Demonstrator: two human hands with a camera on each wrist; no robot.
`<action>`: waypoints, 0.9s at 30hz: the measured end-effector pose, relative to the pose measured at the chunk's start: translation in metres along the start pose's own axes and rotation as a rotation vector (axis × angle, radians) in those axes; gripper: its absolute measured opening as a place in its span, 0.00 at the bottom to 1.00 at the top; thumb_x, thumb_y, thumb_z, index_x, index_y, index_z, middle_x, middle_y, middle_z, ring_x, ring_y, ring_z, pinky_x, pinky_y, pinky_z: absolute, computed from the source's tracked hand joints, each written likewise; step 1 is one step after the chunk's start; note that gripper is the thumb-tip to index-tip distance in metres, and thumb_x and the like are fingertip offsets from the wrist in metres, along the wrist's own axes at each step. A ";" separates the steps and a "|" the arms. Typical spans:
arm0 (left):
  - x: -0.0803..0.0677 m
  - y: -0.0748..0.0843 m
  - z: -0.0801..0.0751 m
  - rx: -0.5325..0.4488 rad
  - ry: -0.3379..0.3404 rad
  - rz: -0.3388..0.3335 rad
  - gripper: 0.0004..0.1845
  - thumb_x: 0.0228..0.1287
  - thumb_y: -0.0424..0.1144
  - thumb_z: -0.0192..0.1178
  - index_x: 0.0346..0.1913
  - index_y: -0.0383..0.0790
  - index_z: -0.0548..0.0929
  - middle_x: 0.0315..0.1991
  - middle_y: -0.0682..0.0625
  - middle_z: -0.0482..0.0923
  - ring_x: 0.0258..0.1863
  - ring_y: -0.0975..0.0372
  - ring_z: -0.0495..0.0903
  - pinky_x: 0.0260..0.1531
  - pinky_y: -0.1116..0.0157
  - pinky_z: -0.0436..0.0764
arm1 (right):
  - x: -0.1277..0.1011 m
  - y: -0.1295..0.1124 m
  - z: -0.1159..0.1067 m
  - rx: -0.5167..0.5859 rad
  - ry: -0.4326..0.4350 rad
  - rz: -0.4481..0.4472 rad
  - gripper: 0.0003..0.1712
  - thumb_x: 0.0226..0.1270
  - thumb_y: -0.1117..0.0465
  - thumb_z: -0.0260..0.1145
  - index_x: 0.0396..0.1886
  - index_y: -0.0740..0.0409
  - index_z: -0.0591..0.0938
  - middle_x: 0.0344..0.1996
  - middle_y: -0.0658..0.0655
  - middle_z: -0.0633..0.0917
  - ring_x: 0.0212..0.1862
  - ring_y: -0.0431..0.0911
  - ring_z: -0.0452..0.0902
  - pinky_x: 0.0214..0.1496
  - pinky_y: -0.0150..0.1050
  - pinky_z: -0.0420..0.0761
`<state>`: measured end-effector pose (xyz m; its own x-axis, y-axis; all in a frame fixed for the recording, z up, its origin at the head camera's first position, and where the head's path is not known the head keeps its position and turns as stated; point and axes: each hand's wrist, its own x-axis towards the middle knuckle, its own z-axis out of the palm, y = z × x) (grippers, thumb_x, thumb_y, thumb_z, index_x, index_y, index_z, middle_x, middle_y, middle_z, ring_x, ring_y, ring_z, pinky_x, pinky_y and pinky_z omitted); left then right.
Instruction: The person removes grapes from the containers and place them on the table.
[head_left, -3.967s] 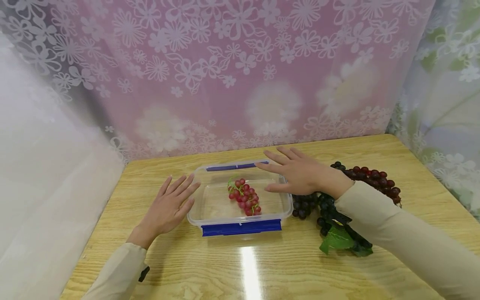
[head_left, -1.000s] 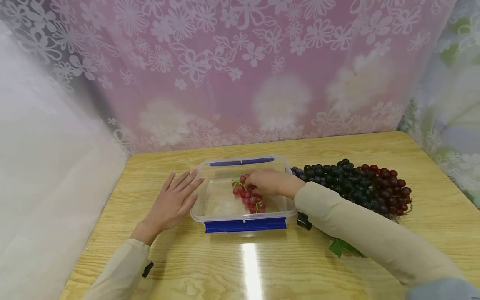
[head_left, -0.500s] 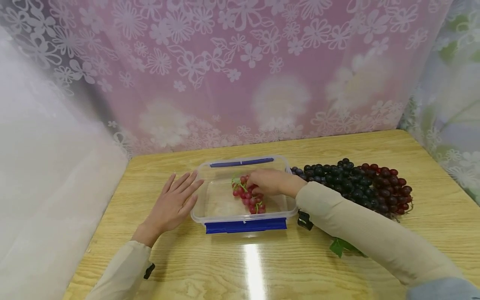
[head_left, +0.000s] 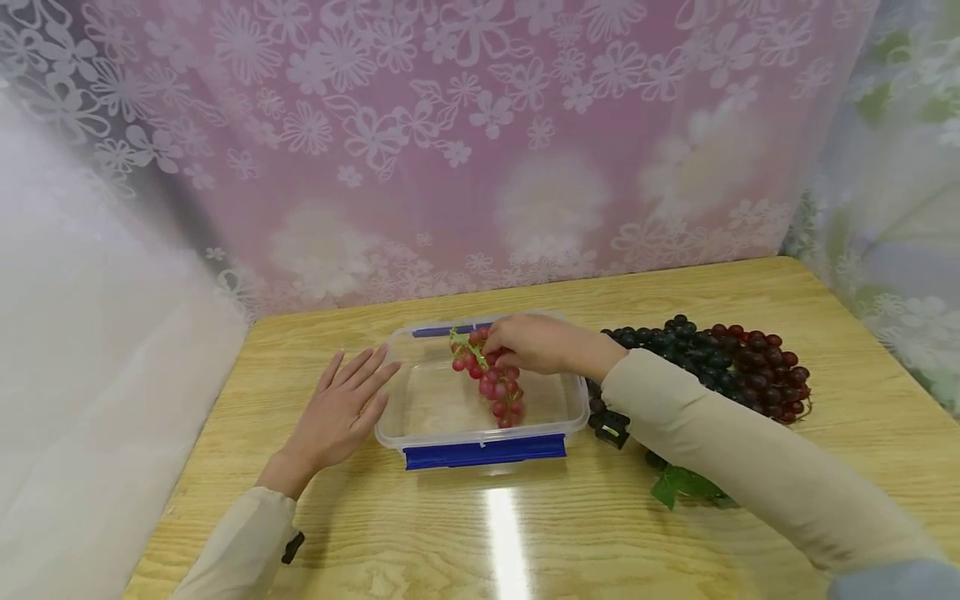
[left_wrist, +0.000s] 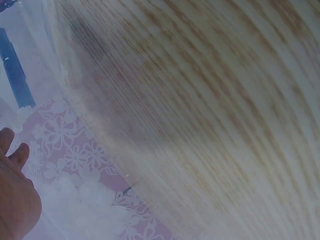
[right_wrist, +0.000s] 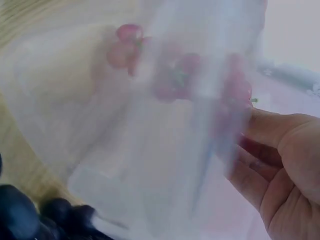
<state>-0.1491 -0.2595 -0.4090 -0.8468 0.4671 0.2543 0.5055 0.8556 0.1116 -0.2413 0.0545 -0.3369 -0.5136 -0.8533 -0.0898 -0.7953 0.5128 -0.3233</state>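
Observation:
A bunch of red grapes [head_left: 495, 387] on a green stem hangs in the clear plastic container [head_left: 442, 437], which has blue clip flaps. My right hand [head_left: 536, 343] pinches the bunch near its top. Seen from the right wrist, the hand [right_wrist: 285, 165] curls its fingers at the bunch's end, and the grapes [right_wrist: 180, 75] show blurred through the container wall. To the left of the container, my left hand [head_left: 337, 412] lies with straight, spread fingers, its fingertips close to the rim; whether they touch it I cannot tell. The left wrist view catches part of this hand [left_wrist: 17, 195].
Right of the container lie bunches of dark grapes [head_left: 701, 354] and dark red grapes [head_left: 772, 375], partly behind my right sleeve. A green leaf [head_left: 678, 483] sticks out below the sleeve. The wooden table [head_left: 390, 533] ends at a pink flowered curtain [head_left: 465, 208].
Four seconds ago my right hand was spread over the container's right side. It has since gripped the red grapes and, in the last half second, lifted them slightly. My left hand stays in place.

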 end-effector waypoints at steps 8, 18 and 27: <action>-0.001 0.001 -0.002 -0.003 -0.006 -0.006 0.25 0.76 0.48 0.42 0.72 0.48 0.65 0.74 0.48 0.52 0.72 0.52 0.52 0.70 0.50 0.37 | -0.013 0.000 -0.019 0.063 0.066 -0.036 0.13 0.69 0.64 0.62 0.50 0.60 0.84 0.42 0.53 0.83 0.43 0.42 0.78 0.43 0.35 0.79; -0.002 0.001 -0.001 -0.017 0.007 0.010 0.25 0.76 0.47 0.42 0.72 0.47 0.65 0.74 0.47 0.53 0.71 0.50 0.53 0.70 0.50 0.37 | -0.043 0.005 -0.045 0.129 0.178 -0.050 0.13 0.69 0.66 0.61 0.51 0.60 0.83 0.46 0.55 0.83 0.42 0.43 0.80 0.42 0.38 0.81; 0.000 0.002 -0.001 -0.005 0.008 0.015 0.25 0.77 0.48 0.41 0.72 0.46 0.65 0.74 0.46 0.53 0.71 0.50 0.53 0.70 0.50 0.37 | -0.076 0.015 -0.076 0.084 0.267 -0.042 0.13 0.69 0.67 0.61 0.51 0.59 0.84 0.45 0.55 0.84 0.41 0.43 0.81 0.39 0.40 0.81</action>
<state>-0.1479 -0.2585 -0.4080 -0.8375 0.4784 0.2642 0.5193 0.8472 0.1123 -0.2388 0.1341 -0.2631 -0.5560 -0.8129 0.1734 -0.7942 0.4581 -0.3993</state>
